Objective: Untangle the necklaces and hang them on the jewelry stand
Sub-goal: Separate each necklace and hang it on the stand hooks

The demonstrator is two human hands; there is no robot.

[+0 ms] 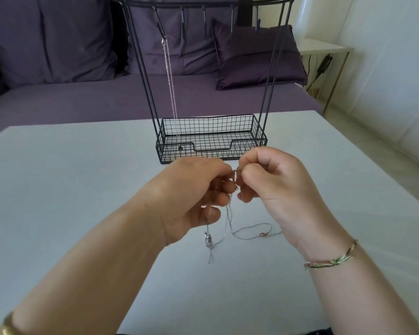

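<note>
Pale table (58, 189), purple sofa (46, 44) behind. One silver necklace (171, 88) hangs from a left hook of the black wire jewelry stand (212, 155). Left hand (191, 197) and right hand (276, 184) are close together, both pinching the tangled necklaces (208, 240). Loose ends trail onto the table.

One wide-angle head-worn view looks forward and down, close above the left hand (191, 197) and right hand (273, 187), across the worktop (58, 189) toward the jewelry stand (203, 155) and purple sofa (58, 97).
</note>
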